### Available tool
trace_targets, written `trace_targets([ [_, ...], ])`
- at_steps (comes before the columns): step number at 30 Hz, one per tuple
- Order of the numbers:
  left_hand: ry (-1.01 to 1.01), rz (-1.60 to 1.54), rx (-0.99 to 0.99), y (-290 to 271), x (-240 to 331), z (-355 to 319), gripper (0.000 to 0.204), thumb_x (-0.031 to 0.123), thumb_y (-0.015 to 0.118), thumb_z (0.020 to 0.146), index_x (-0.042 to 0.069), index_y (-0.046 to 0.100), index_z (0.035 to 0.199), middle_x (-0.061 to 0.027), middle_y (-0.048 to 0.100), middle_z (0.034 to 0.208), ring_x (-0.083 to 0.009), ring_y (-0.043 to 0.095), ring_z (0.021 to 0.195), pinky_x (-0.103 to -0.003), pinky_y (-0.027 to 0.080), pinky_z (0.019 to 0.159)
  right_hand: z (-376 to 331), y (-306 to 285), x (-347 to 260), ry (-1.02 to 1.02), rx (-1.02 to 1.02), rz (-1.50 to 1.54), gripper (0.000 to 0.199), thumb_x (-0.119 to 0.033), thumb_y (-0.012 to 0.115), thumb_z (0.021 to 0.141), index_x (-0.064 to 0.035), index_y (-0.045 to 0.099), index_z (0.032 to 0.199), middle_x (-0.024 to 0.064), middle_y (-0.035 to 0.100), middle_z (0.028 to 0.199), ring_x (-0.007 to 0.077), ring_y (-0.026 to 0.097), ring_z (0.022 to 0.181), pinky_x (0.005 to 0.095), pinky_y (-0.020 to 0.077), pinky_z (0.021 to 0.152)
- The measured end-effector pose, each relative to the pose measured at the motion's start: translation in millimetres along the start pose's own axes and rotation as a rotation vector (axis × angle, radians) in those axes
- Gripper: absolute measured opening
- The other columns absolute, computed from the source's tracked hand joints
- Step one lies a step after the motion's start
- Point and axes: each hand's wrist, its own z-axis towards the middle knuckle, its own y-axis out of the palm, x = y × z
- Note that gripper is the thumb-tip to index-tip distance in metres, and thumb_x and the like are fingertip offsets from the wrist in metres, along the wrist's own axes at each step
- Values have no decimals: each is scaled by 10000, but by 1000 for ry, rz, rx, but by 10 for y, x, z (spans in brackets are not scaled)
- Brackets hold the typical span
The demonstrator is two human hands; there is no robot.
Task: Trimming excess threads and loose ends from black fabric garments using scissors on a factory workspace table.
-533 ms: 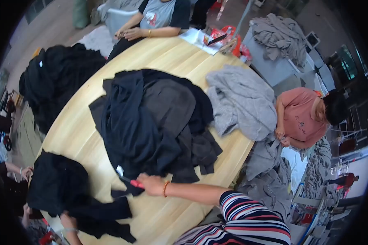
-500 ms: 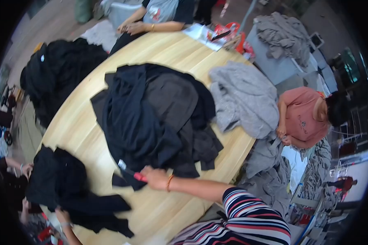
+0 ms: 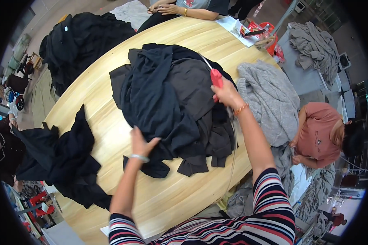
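A heap of dark garments (image 3: 151, 98), navy and charcoal, lies in the middle of the light wooden table (image 3: 196, 200). My right hand (image 3: 228, 94) is closed around the red handle of a tool (image 3: 216, 78) with a slim pale rod, raised over the heap's right side. A thin pale cord (image 3: 232, 171) hangs below that hand toward the table's near edge; where it joins the tool is hidden. My left hand (image 3: 141, 143), slightly blurred, is open at the heap's near left edge, thumb spread out. Whether it touches the cloth, I cannot tell.
Black garments (image 3: 65, 159) lie at the table's left edge beside another person. A grey knit garment pile (image 3: 268, 100) is at the right, near a person in a pink shirt (image 3: 317, 132). Papers and a red bag (image 3: 270, 32) are at the far right; a black heap (image 3: 84, 45) is beyond the table.
My right hand has carried the red-handled tool from the heap's near edge up to its right side. My left hand has moved from the black garments at left to the heap.
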Motion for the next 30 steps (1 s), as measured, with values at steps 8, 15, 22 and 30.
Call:
trace_targets([
  [8,82,-240,-9,935,971,-931,776,105,643,791,-143,198,1376,-382,486,1101,-504,523,968,-468,451,868,244,758,583,-172,-246,-217,549,-192,582,805,-111,465,1336,241,590,1166,417,540,1101,439,443,941],
  [15,-95,-327,-308,904,1084,-2268,543,270,696,793,-61,378,1084,-333,569,967,-490,563,888,-504,465,795,-944,1206,284,-373,-520,-337,532,-150,532,843,-180,448,1367,163,489,1348,375,526,1161,427,442,979],
  [22,-52,-388,-457,989,871,-2521,659,291,657,831,-108,360,1264,-301,609,892,-450,593,853,-476,479,779,-1307,1505,62,-488,-544,-476,596,-82,569,838,-231,413,1394,212,396,1416,425,543,1117,438,471,950],
  [30,212,-442,69,-319,417,-2654,301,91,689,774,45,643,1068,-119,653,934,-283,637,843,-354,511,766,-1898,865,-407,-321,-83,-793,342,-358,592,888,-28,670,849,169,649,666,355,652,669,447,495,636],
])
